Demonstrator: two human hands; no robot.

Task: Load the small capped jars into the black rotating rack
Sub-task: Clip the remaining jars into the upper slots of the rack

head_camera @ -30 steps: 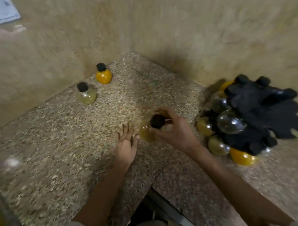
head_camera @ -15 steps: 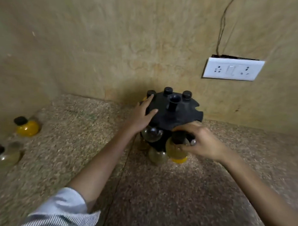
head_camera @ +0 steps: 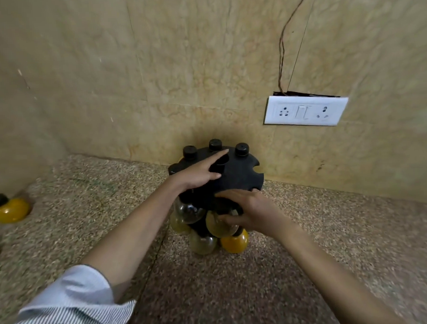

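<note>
The black rotating rack (head_camera: 242, 175) stands on the granite counter against the back wall. Several round jars with black caps hang from its slots, some clear, some yellow. My left hand (head_camera: 198, 174) rests flat on the rack's top disc with straight fingers. My right hand (head_camera: 248, 210) grips a yellowish capped jar (head_camera: 216, 226) at the rack's near edge, right under the top disc. An orange jar (head_camera: 234, 241) and a clear jar (head_camera: 202, 243) hang on the lower tier. Another orange capped jar (head_camera: 8, 212) stands on the counter at far left.
A white switch and socket plate (head_camera: 305, 111) is fixed to the wall right of the rack, with wires rising from it. The counter (head_camera: 307, 255) stretches to the right and toward me. A wall closes the corner on the left.
The view swung from the left counter to the rack. My right hand carried the jar to the rack's near edge and raised it under the disc. My left hand slid further onto the top.
</note>
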